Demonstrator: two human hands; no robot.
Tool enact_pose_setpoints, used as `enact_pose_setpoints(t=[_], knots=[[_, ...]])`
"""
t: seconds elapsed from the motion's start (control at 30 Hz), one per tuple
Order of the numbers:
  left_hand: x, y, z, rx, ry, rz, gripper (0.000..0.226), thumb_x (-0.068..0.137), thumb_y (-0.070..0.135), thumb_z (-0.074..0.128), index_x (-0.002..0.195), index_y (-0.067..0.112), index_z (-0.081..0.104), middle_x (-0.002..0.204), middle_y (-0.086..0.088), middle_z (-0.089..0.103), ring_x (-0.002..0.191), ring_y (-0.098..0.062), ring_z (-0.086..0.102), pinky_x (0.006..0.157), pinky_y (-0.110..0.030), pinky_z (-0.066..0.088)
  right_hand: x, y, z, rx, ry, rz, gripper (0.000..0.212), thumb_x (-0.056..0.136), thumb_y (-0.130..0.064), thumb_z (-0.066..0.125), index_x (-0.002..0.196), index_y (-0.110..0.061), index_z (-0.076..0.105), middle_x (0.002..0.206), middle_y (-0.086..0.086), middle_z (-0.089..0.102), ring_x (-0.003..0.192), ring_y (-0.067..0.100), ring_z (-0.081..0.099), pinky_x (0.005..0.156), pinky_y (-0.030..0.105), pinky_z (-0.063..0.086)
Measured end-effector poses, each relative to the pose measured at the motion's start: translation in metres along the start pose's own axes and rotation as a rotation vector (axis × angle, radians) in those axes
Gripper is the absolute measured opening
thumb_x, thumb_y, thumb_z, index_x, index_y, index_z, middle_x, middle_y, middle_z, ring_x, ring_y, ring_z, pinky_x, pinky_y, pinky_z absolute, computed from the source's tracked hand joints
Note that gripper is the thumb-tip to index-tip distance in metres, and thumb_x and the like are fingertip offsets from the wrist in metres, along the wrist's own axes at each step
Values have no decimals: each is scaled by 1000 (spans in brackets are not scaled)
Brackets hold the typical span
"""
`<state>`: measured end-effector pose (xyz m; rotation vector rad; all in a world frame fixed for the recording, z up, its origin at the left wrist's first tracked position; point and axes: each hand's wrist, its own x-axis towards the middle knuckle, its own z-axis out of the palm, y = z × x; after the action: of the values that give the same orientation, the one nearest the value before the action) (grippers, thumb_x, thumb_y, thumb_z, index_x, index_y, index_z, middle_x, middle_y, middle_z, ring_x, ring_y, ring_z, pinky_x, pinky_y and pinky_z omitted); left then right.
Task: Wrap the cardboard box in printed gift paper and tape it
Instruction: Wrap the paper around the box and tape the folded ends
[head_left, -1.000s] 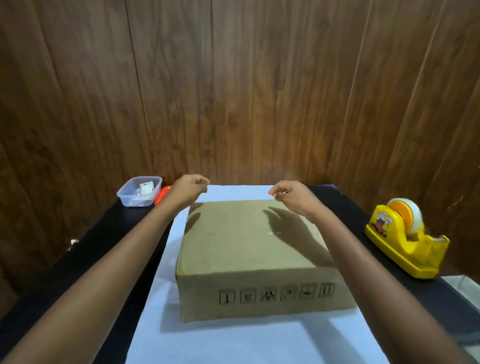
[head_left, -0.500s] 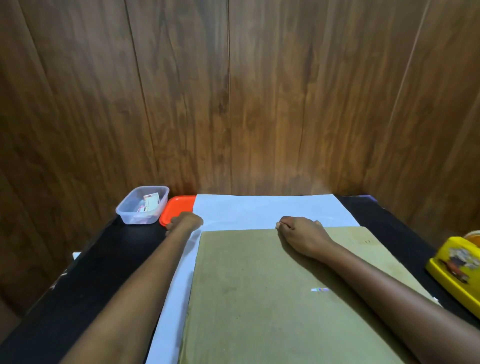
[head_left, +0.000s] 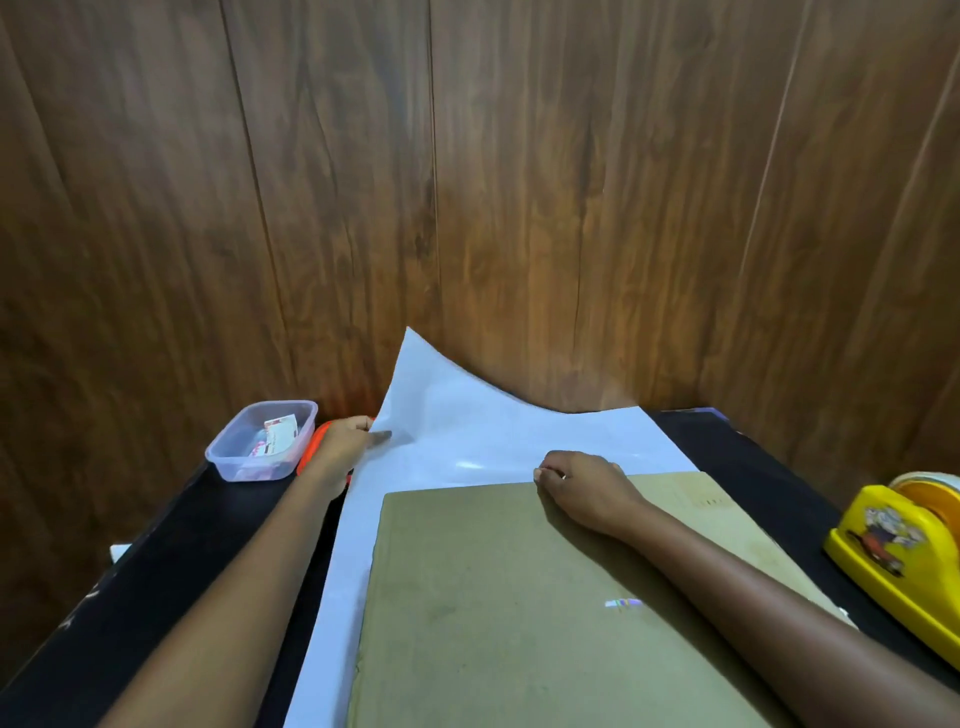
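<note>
A flat brown cardboard box (head_left: 493, 597) lies on a sheet of gift paper (head_left: 467, 415) whose plain white side faces up, spread over the black table (head_left: 171, 561). My left hand (head_left: 345, 441) pinches the paper's left edge near the far corner, and that corner stands lifted against the wooden wall. With its fingers curled, my right hand (head_left: 587, 486) rests on the box's far edge; nothing shows in it. The paper's printed side is hidden.
A yellow tape dispenser (head_left: 893, 551) stands on the table at the right. A clear plastic container (head_left: 260, 441) with small items sits at the far left, an orange object (head_left: 311, 447) just beside it. Wood panelling closes off the back.
The view has come closer to the box. My left hand has taken the paper's left edge and raised its far left corner. My right hand has settled on the box's far edge.
</note>
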<state>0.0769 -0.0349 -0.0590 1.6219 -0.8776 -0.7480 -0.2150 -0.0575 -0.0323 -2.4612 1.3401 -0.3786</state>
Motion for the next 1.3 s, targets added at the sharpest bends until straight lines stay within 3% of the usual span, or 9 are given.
enact_pose_setpoints(t=[0.13, 0.33, 0.43, 0.6, 0.73, 0.87, 1.07, 1.17, 1.3], knots=[[-32, 13, -16, -196, -73, 141, 8, 88, 8, 60, 82, 8, 56, 73, -8, 66, 58, -17, 59, 50, -21, 46, 24, -1, -9, 123, 96, 4, 14, 93, -24, 50, 101, -15, 58, 117, 6, 58, 113, 23, 52, 91, 32, 40], [-62, 21, -31, -416, -168, 219, 14, 75, 7, 63, 85, 6, 55, 73, -2, 72, 60, -14, 67, 55, -21, 54, 70, -13, -73, -7, 408, 19, 80, 82, -15, 65, 148, -19, 19, 154, 3, 17, 141, 26, 16, 109, 44, 25], [-66, 17, -38, -471, -229, 208, 28, 71, 10, 63, 97, 5, 56, 85, -4, 73, 71, -16, 69, 64, -26, 57, 84, -13, -98, -27, 366, 29, 89, 76, -12, 71, 148, -28, 20, 152, -2, 25, 144, 21, 9, 112, 49, 13], [-82, 21, -47, -488, -243, 218, 35, 65, 14, 68, 98, 6, 59, 87, 0, 74, 76, -14, 69, 67, -23, 57, 51, -15, -151, -101, 374, -41, 14, 80, -22, 71, 93, -17, 67, 89, 5, 62, 101, 22, 52, 99, 36, 27], [-107, 25, -46, -468, 92, 376, 24, 76, 16, 72, 96, 20, 59, 82, 12, 69, 71, -2, 62, 58, -13, 49, -4, -23, -168, 32, 360, -210, 15, 79, -16, 73, 71, -13, 60, 66, 0, 55, 53, 14, 44, 53, 26, 32], [-192, 30, -18, 49, 809, 814, 34, 81, 15, 64, 111, 19, 49, 115, 18, 40, 115, -12, 43, 97, -24, 38, -47, -22, -158, -19, 450, -247, 11, 84, -19, 67, 78, -10, 65, 71, 5, 60, 58, 14, 48, 60, 31, 39], [-290, 26, 53, 880, -55, 1260, 35, 85, 51, 48, 103, 23, 56, 114, 6, 54, 110, -10, 46, 90, -27, 40, -104, -11, -138, 37, 490, -254, 10, 87, -18, 63, 80, -12, 68, 86, 8, 70, 66, 16, 55, 59, 29, 41], [-303, 2, 79, 1247, -105, 1253, 55, 74, 62, 54, 113, 24, 62, 116, 7, 62, 103, -9, 60, 79, -20, 49, -139, -4, -121, 12, 493, -294, 10, 88, -18, 62, 83, -15, 70, 93, 3, 73, 89, 25, 64, 79, 40, 49], [-300, -6, 86, 1253, -3, 1299, 53, 73, 52, 57, 114, 19, 67, 116, 6, 67, 102, -11, 66, 73, -20, 53, -169, 10, -85, -140, 593, -354, 12, 86, -20, 62, 84, -16, 73, 87, 9, 70, 81, 32, 65, 70, 37, 50]])
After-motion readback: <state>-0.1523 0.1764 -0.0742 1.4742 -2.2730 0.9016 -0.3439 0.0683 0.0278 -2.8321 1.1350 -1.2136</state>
